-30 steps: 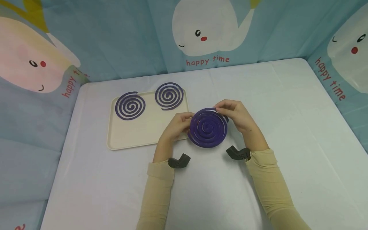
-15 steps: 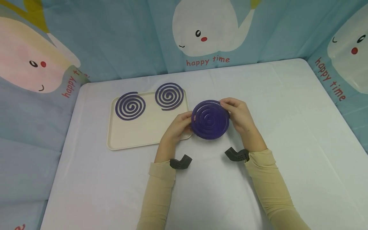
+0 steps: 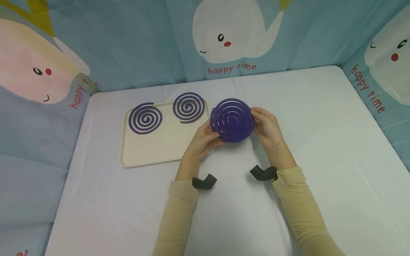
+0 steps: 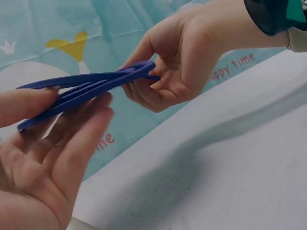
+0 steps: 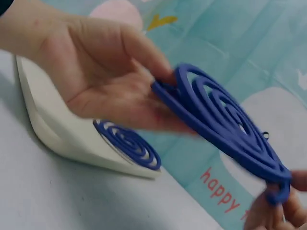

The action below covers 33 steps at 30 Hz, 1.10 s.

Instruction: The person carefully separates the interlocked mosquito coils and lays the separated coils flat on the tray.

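Both hands hold a purple-blue mosquito coil (image 3: 233, 121) in the air, right of the tray, in the head view. Its turns look thick and overlapping, and the left wrist view shows layers of the coil (image 4: 91, 84) spread apart near the left hand (image 4: 53, 167). That left hand (image 3: 203, 140) grips the left edge, thumb on top and fingers below. At the opposite edge the right hand (image 3: 269, 128) pinches the rim; its fingertips are partly hidden. Two single coils, a left coil (image 3: 145, 118) and a right coil (image 3: 189, 107), lie on the cream tray (image 3: 153, 149).
A white cloth covers the table (image 3: 320, 142). Blue curtains (image 3: 134, 42) with whale prints stand along its back and sides. Both coils on the tray reach over its far rim. Each wrist wears a dark camera mount, one by the left sleeve (image 3: 182, 206), one by the right sleeve (image 3: 304, 206).
The held coil has moved away from the person and tilted. The left hand has shifted slightly right and its grip has moved round the edge. The coils on the tray stay put.
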Motion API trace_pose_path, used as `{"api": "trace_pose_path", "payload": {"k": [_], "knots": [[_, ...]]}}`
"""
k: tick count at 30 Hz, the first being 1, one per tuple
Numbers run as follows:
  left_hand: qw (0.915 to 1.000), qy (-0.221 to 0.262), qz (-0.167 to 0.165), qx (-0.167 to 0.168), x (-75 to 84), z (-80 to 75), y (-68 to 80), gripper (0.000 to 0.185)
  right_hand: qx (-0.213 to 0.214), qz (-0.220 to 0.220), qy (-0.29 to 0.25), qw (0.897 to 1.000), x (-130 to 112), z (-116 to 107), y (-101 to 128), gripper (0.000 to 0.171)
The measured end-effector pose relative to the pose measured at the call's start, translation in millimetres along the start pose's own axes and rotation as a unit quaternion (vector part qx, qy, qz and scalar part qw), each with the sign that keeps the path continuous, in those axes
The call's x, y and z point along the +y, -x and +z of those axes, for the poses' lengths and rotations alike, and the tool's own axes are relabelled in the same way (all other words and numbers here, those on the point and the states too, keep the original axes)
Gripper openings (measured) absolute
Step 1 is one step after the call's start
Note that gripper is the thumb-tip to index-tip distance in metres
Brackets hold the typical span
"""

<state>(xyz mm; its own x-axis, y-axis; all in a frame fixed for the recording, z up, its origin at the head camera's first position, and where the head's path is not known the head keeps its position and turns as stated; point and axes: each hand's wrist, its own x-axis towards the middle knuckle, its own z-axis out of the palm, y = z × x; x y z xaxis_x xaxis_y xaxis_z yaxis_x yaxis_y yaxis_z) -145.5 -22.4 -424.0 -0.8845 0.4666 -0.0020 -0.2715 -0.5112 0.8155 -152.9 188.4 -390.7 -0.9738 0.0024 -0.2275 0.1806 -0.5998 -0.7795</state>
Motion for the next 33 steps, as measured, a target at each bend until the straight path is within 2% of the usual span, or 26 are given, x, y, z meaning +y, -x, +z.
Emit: {"api": "trace_pose_path", "payload": {"k": [2, 4, 6, 8, 12, 16, 21, 24, 29, 33], "knots": [[0.9998, -0.006, 0.009, 0.019, 1.8, -0.1, 0.2, 0.057, -0.016, -0.011, 0.039, 0.999, 1, 0, 0, 0.02], [0.9989, -0.023, 0.016, 0.037, 3.8, -1.6, 0.9, 0.049, -0.028, -0.03, 0.103, 0.994, 1, -1, 0, 0.014], [0.9981, -0.043, 0.018, 0.04, 5.2, -3.8, 1.5, 0.037, -0.041, -0.052, 0.175, 0.982, 2, -2, 0, 0.011], [0.9971, -0.067, 0.017, 0.032, 6.2, -6.2, 2.0, 0.028, -0.055, -0.072, 0.24, 0.967, 2, -3, 0, 0.019], [0.9952, -0.098, 0.007, -0.004, 7.3, -8.6, 2.4, 0.024, -0.108, -0.086, 0.31, 0.941, 1, -5, 1, 0.03], [0.9915, -0.127, -0.016, -0.024, 8.5, -7.4, 2.9, 0.02, -0.154, -0.079, 0.347, 0.922, 0, -4, 1, 0.017], [0.9907, -0.129, -0.043, -0.005, 10.4, -5.1, 3.8, 0.017, -0.184, -0.067, 0.379, 0.904, 1, -5, 1, 0.012], [0.9912, -0.117, -0.059, 0.015, 11.2, -4.4, 4.1, 0.017, -0.191, -0.069, 0.387, 0.899, 0, -6, 0, 0.018], [0.9886, -0.121, -0.079, 0.04, 10.0, -4.5, 2.2, 0.015, -0.189, -0.092, 0.386, 0.898, -1, -7, 1, 0.018], [0.9835, -0.132, -0.086, 0.089, 9.0, -5.5, -0.1, 0.019, -0.193, -0.13, 0.394, 0.889, -2, -7, 1, 0.013]]}}
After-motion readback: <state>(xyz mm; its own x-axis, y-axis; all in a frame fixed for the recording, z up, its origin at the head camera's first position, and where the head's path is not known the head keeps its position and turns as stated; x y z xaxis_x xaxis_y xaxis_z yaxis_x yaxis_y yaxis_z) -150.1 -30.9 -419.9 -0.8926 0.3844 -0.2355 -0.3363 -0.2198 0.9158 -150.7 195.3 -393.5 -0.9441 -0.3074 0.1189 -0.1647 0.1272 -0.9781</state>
